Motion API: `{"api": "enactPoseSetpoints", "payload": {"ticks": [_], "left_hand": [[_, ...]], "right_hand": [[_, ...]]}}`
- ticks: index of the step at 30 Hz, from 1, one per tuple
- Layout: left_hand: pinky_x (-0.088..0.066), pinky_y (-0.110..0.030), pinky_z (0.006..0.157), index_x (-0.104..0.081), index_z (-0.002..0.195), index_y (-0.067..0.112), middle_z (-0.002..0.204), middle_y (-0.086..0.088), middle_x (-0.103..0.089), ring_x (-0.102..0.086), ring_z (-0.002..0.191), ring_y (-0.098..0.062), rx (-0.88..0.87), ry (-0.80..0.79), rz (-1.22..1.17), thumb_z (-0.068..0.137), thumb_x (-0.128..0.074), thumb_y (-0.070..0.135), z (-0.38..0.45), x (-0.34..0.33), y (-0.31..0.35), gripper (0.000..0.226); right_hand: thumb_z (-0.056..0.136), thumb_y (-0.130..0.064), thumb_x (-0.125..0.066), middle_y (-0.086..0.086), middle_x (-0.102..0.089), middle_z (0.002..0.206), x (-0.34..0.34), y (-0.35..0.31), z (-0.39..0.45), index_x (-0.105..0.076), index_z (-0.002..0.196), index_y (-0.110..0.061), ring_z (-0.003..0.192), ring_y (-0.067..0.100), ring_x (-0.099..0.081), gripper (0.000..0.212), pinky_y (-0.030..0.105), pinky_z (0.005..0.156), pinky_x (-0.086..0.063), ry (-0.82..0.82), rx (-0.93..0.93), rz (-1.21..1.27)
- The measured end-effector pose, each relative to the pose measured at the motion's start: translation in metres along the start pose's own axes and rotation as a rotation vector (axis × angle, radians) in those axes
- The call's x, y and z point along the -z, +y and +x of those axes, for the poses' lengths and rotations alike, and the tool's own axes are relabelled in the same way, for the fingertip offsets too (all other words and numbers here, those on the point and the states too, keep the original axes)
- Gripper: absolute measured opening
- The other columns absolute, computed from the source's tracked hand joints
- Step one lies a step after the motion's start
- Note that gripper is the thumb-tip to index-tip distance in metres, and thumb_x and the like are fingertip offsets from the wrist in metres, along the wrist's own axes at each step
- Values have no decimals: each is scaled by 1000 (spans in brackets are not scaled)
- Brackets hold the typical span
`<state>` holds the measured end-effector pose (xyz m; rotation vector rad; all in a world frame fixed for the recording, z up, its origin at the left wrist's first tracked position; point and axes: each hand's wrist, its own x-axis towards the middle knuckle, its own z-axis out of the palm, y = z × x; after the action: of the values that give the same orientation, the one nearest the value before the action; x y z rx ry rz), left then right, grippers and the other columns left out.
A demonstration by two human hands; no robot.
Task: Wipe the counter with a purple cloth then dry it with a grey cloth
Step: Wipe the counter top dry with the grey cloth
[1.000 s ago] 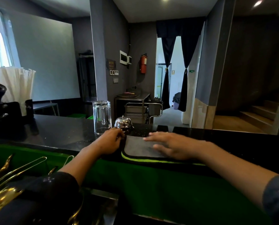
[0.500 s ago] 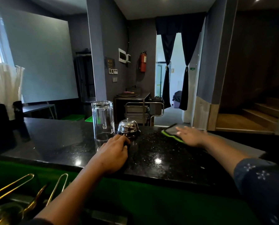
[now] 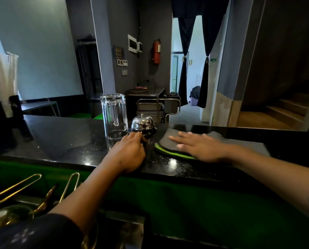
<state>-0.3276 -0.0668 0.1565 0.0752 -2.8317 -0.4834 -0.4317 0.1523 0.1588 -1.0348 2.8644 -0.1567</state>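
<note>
I see my right hand (image 3: 202,147) lying flat on the grey cloth (image 3: 170,141), fingers straight and spread, palm pressing the fabric onto the black counter (image 3: 64,139). The cloth has a bright green edge that shows just below my thumb and along the near side under my palm; the grey surface runs on past my fingertips toward the left and behind my wrist to the right. It lies fully on the countertop, closer to the far edge than to the near one.

My left hand (image 3: 130,155) rests on the counter with its fingers curled inward and knuckles up; I cannot tell whether anything is inside the curl, as the fingertips are hidden at the base of the service bell (image 3: 143,124). That chrome bell sits right beyond those fingertips, touching or nearly touching them. Just left of my left fingers stands an upturned clear glass mug (image 3: 115,116), mouth down on the counter, close beside the bell.

The gap between my two hands is narrow: bare, speckled countertop separates the left knuckles from the cloth's green edge. Below my left forearm, on the near side of the counter, brass-coloured tongs (image 3: 15,187) lie over a green surface.
</note>
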Motion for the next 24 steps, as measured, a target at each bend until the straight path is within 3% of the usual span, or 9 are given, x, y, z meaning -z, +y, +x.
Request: {"api": "enactPoseSetpoints", "payload": {"ticks": [3,7,9,14,17,21,24], "left_hand": [[-35,-41,104,-46,125,19,130,-4,-47,-42,122,-22,5,-9,16,97,-33,25,-1,-4,0,31],[-36,-40,102,-48,122,20,128,-2,-49,-45,118,-21,10,10,14,98,-31,27,0,-3,-3,29],[-38,-40,99,-49,118,20,125,-2,-50,-46,115,-21,14,23,-6,100,-29,29,-1,-1,-2,29],[-38,-40,98,-47,120,17,124,-6,-52,-48,116,-24,16,42,-46,101,-27,36,-1,-2,-3,34],[-37,-41,101,-46,124,18,126,-6,-52,-47,119,-23,15,33,-82,100,-24,41,-4,-3,-3,40],[-38,-42,101,-46,124,18,126,-5,-52,-48,118,-22,0,28,-53,100,-22,44,-4,-4,-2,43],[-38,-40,100,-45,128,19,129,-4,-51,-47,119,-22,3,24,-36,100,-23,41,-1,-3,-3,42]], "right_hand": [[87,-72,-3,-6,1,161,9,48,-27,-1,145,-50,148,25,-1,62,58,114,1,-24,-216,8],[98,-57,-10,3,0,163,15,59,3,-3,149,-48,148,32,-1,52,65,113,2,34,-441,-7],[97,-60,-9,6,2,163,9,29,22,-1,147,-52,147,36,1,51,68,110,5,60,-389,-13],[97,-61,-12,-2,4,163,-12,-74,4,-4,143,-60,148,30,4,47,63,112,7,12,-48,-38],[96,-62,-11,-6,6,162,-12,-59,-27,-3,143,-60,149,27,6,48,60,114,7,-14,-39,-31],[95,-64,-8,0,7,162,3,8,-34,-2,147,-55,148,33,4,53,63,112,5,8,-405,23],[97,-60,-11,7,9,162,8,9,-20,-4,150,-47,147,37,8,55,66,110,8,46,-625,71]]}}
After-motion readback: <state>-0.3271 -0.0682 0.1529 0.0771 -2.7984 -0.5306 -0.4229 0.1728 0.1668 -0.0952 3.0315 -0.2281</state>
